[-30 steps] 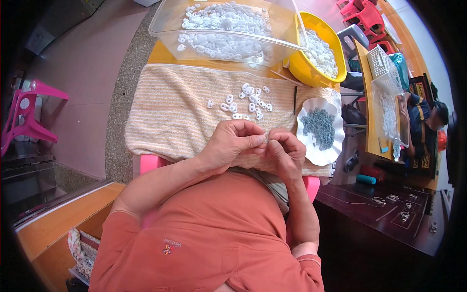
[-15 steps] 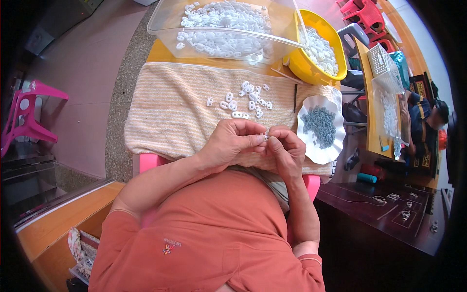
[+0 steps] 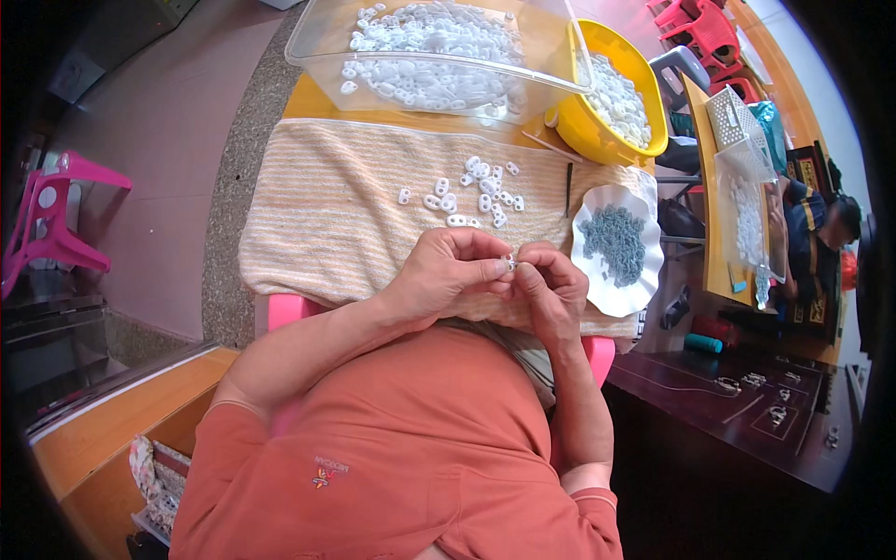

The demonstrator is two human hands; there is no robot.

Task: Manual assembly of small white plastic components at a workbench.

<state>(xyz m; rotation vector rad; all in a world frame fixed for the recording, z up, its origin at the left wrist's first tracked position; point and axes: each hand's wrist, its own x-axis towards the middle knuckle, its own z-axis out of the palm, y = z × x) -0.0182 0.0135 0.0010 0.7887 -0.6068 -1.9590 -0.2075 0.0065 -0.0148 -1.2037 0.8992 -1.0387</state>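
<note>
In the head view, the left hand and the right hand meet over the towel, at its near edge. The fingers of both are drawn narrow, pinching one small white piece between thumbs and forefingers; its shape is mostly hidden. Loose links, white ovals with two holes, lie in a scatter on the towel beyond the hands. On its right side lie a black tool and a white plate with a wavy rim, heaped with grey-blue bits. Past the towel's far edge, on the table, stand a clear bin and a yellow basin, both holding white pieces.

As for writing, the shirt, on the near side of the towel, bears a star-like emblem with a short line of small lettering. Dark marks like letters show at the towel's right edge, partly cut off.
</note>
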